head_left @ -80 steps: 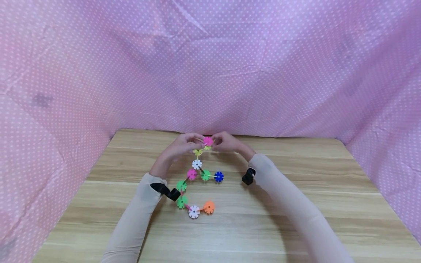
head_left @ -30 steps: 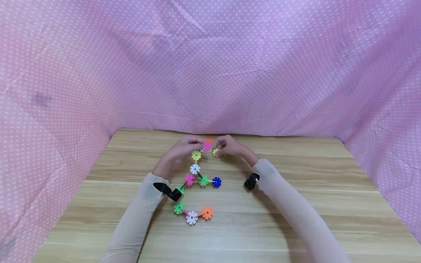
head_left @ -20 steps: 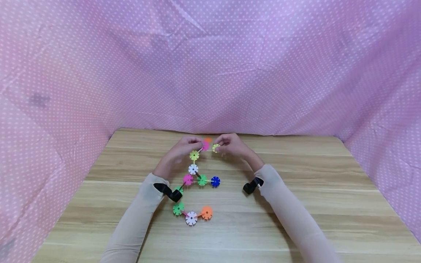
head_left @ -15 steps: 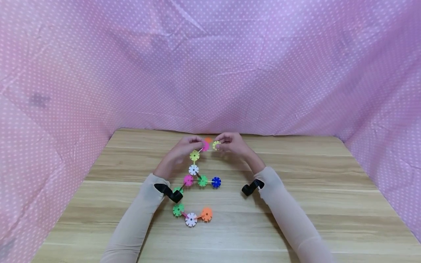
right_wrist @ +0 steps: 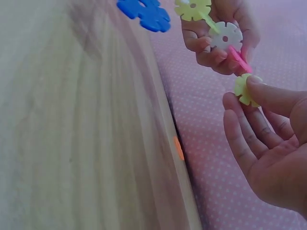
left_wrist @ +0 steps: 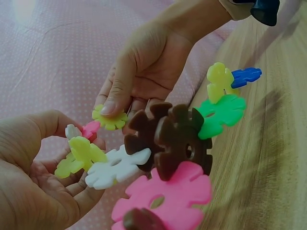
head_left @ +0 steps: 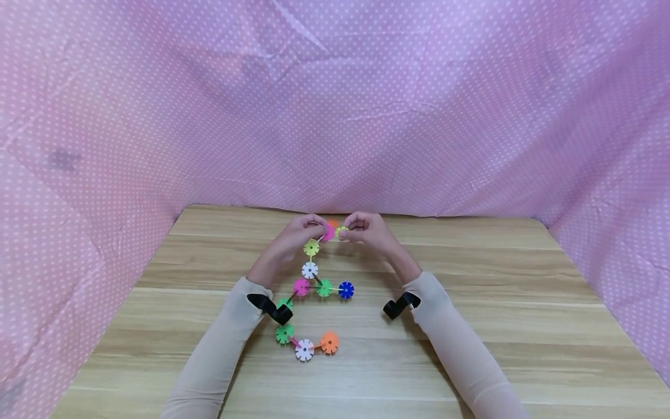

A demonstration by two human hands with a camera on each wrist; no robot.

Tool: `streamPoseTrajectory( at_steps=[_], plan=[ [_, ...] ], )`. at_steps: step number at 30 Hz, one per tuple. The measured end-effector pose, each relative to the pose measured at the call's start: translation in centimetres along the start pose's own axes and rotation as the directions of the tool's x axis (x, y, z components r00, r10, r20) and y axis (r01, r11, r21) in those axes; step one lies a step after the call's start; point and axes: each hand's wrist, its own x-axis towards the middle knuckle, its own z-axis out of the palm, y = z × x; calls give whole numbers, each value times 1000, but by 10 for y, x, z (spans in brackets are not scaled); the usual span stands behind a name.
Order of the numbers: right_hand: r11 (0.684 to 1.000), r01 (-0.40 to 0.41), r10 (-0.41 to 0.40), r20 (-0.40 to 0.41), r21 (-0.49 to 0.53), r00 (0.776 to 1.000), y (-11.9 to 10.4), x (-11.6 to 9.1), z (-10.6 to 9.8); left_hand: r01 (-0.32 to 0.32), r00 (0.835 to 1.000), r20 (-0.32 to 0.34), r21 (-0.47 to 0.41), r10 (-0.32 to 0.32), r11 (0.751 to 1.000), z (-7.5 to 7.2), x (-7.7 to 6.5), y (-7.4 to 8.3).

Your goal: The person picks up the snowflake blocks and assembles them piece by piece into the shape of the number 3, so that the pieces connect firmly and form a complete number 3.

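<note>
A chain of slotted plastic discs joined edge to edge runs down the table in the head view, with a white disc [head_left: 310, 270], a blue disc [head_left: 346, 290] on a side branch and an orange disc [head_left: 330, 343] at the near end. My left hand [head_left: 293, 237] grips the chain's far end by a pink disc [head_left: 329, 233], which is turned edge-on in the right wrist view. My right hand [head_left: 371, 230] pinches a loose yellow disc [right_wrist: 241, 88] between thumb and fingers. The yellow disc's rim is right at the pink disc's edge.
A second orange disc [head_left: 333, 223] lies at the table's far edge, behind both hands. Beyond that edge hangs a pink dotted cloth [head_left: 335, 116]. The wooden table [head_left: 471, 302] spreads out on both sides of the chain.
My right hand drew the yellow disc away from the pink disc, lowered it, then raised it and brought it left against the pink disc again. My left hand keeps its grip, shifting slightly.
</note>
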Motion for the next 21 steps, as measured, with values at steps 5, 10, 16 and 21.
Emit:
streamPoseTrajectory(
  at_steps=[5, 10, 16, 21],
  plan=[
    [999, 46, -45, -28, 15, 999, 1, -1, 3, 22, 1000, -7, 3, -22, 1000, 0, -1, 1],
    [994, 108, -107, -37, 31, 994, 2, -2, 6, 27, 1000, -5, 3, -27, 1000, 0, -1, 0],
    [980, 194, -196, -73, -36, 978, -1, -3, 9, 23, 1000, 1, -26, -23, 999, 0, -1, 0],
    [964, 252, -260, -91, -88, 961, -5, -6, 10, 21, 999, 25, -87, -19, 996, 0, -1, 0]
  ],
)
